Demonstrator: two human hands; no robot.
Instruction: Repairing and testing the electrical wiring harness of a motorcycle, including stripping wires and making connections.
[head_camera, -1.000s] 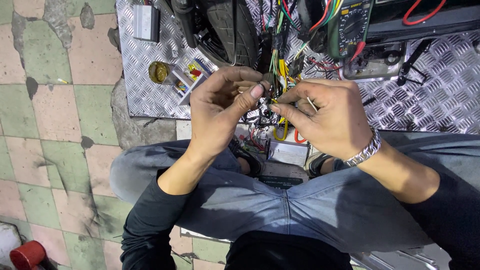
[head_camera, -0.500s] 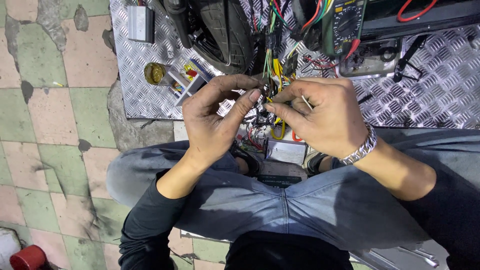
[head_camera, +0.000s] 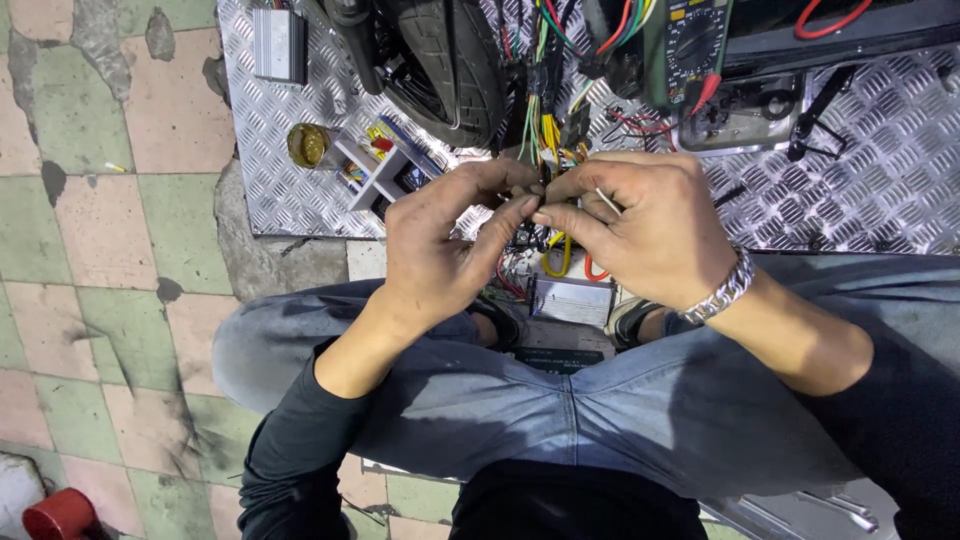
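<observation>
Left hand (head_camera: 450, 250) and right hand (head_camera: 640, 235) now closer, fingers pinching small wire end (head_camera: 537, 195); earlier thin probe tucked under right palm, work over tread plate (head_camera: 850, 170) unchanged.

Setting: a vehicle repair workshop at floor level. Evidence: worn green-and-pink floor tiles (head_camera: 90, 250); aluminium checker plate (head_camera: 860, 170); a black tyre (head_camera: 450, 60) at 12 o'clock; loose coloured wiring (head_camera: 545, 120); a multimeter (head_camera: 690, 45) at 1 o'clock; a finned metal controller box (head_camera: 278, 45) at 11 o'clock.
</observation>
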